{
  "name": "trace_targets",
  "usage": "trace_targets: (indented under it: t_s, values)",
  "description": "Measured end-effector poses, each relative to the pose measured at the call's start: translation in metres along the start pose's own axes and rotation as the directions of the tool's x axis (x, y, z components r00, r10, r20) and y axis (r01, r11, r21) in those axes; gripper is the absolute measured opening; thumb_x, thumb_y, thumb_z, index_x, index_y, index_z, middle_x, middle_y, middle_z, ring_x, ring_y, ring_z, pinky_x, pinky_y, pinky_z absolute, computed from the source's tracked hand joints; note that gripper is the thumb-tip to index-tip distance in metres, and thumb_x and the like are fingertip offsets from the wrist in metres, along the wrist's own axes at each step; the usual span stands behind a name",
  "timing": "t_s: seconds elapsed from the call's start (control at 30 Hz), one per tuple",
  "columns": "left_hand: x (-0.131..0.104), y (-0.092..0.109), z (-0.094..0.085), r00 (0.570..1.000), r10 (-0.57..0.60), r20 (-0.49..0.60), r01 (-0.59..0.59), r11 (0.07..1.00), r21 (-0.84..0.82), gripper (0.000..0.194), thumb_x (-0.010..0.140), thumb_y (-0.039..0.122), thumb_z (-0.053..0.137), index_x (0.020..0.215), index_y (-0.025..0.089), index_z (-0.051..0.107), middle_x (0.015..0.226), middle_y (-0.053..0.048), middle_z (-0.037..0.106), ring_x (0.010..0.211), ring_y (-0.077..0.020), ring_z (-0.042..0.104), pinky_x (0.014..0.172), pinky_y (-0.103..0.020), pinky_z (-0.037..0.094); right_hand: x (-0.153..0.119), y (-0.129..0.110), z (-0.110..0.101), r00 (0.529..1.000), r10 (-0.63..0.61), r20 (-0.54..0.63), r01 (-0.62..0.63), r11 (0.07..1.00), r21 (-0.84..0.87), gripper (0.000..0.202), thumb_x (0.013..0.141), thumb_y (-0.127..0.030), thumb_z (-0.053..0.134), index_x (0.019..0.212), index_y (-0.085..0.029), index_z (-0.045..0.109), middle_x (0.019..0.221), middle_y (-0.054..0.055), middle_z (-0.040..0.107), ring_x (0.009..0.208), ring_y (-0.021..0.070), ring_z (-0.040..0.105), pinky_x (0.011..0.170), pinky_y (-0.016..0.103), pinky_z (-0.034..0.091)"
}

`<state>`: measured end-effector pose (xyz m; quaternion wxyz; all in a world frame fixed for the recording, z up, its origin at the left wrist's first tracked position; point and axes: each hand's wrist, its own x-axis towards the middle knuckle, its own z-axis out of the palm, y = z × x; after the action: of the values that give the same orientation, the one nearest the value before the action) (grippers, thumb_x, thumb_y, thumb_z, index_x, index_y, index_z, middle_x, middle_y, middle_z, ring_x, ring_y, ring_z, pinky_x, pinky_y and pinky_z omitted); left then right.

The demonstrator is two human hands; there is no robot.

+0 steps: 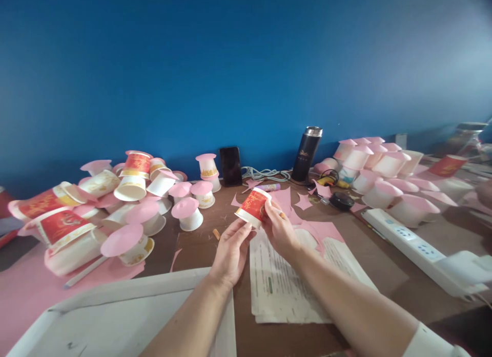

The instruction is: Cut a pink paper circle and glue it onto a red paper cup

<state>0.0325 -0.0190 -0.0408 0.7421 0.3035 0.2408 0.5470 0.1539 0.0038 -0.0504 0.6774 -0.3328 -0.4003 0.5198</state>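
A red paper cup (251, 207) with gold print and a white rim is held tilted above the table between my two hands. My left hand (232, 249) is closed on the cup's lower rim. The fingers of my right hand (280, 230) grip its right side, and a small orange piece shows beside them, too small to name. Below lie printed sheets (280, 285) and pink paper scraps (326, 231). To the left stand paper cups topped with pink discs, the nearest one (191, 218) upside down.
A pile of decorated cups (67, 226) fills the left side; more stacked cups (390, 165) stand on the right. A black flask (306, 154) and a phone (230, 166) are by the blue wall. A power strip (407, 244) lies right, a white box lid (115, 316) front left.
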Motion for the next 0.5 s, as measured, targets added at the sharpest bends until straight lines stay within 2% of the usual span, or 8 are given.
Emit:
trace_targets:
  t_s: [0.1,0.2,0.33,0.43,0.5]
  values:
    - [0.0036,0.0019,-0.0036,0.992,-0.031,-0.121,0.013,0.989,-0.145,0.014,0.074,0.024,0.071,0.085,0.015,0.069,0.085,-0.003,0.067,0.076,-0.01,0.06,0.072,-0.022,0.049,0.0002,0.0018,-0.0029,0.998,-0.049,-0.027,0.046,0.996,-0.075,0.033,0.089,-0.045,0.052,0.113,-0.022,0.055,0.099,0.005,0.066,0.087,0.0187,0.065,0.076,0.032,0.056]
    - [0.0069,0.0044,-0.0074,0.984,-0.106,-0.14,0.068,0.966,-0.248,0.01,0.074,0.02,0.07,0.081,0.014,0.067,0.078,-0.002,0.064,0.068,-0.0084,0.058,0.064,-0.02,0.05,-0.0008,0.0031,-0.0037,0.997,-0.067,-0.028,0.062,0.987,-0.151,0.036,0.09,-0.046,0.049,0.114,-0.02,0.054,0.097,0.006,0.066,0.085,0.0188,0.064,0.074,0.033,0.057]
    - [0.007,0.0062,-0.008,0.974,-0.17,-0.147,0.124,0.952,-0.28,0.007,0.074,0.015,0.07,0.078,0.013,0.065,0.073,-0.002,0.062,0.064,-0.008,0.058,0.059,-0.018,0.05,0.0009,0.0067,-0.0049,0.997,-0.065,-0.042,0.057,0.983,-0.172,0.038,0.09,-0.048,0.048,0.118,-0.023,0.053,0.1,0.006,0.066,0.086,0.0185,0.065,0.074,0.033,0.057]
    - [0.0063,0.0073,-0.0062,0.97,-0.164,-0.179,0.111,0.956,-0.272,0.005,0.075,0.013,0.069,0.078,0.013,0.065,0.072,-0.002,0.062,0.065,-0.0084,0.06,0.06,-0.018,0.052,0.0044,0.0093,-0.0085,0.987,-0.076,-0.145,0.044,0.977,-0.209,0.043,0.089,-0.048,0.051,0.124,-0.023,0.05,0.103,0.008,0.067,0.088,0.02,0.066,0.076,0.037,0.057]
    - [0.0069,0.0082,-0.0054,0.971,-0.126,-0.203,0.07,0.962,-0.264,0.005,0.075,0.011,0.068,0.08,0.013,0.066,0.076,-0.003,0.064,0.069,-0.0085,0.061,0.064,-0.018,0.053,0.005,0.0079,-0.011,0.967,-0.147,-0.21,0.074,0.944,-0.321,0.045,0.089,-0.047,0.051,0.127,-0.023,0.049,0.11,0.01,0.066,0.092,0.0211,0.066,0.078,0.04,0.056]
